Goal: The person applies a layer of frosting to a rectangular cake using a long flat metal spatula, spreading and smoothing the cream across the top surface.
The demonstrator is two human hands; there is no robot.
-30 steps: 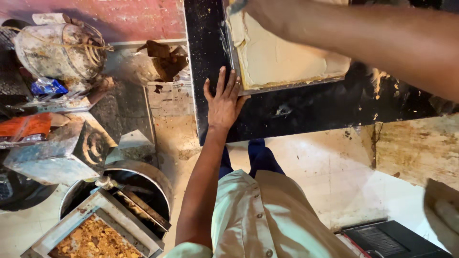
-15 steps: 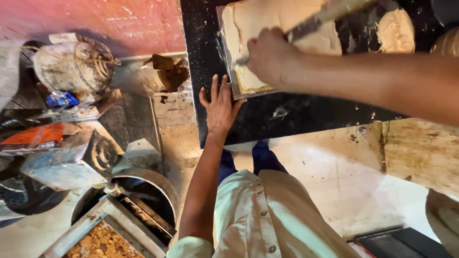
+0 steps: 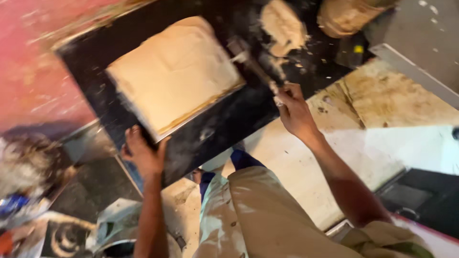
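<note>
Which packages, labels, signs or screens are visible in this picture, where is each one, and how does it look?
Blue packet: far left edge, low; small, blurred, blue with some white.
Orange-red packet: bottom left corner, mostly cut off by the frame.
Yellow sticker-like patch: on the dark counter, upper right; small, square.
No signs or screens are visible.

Slab (image 3: 177,76): pale beige dough-like mass, matt, softly smooth top, browner lower edge.
Worktop (image 3: 224,129): black stone, glossy, smeared with pale crumbs.
Scraper (image 3: 253,64): dull metal blade caked with paste, at 12 o'clock from the right hand (image 3: 296,112).
Trousers (image 3: 258,215): beige cloth, matt, creased.
Wall (image 3: 33,71): red, rough, scuffed.
</note>
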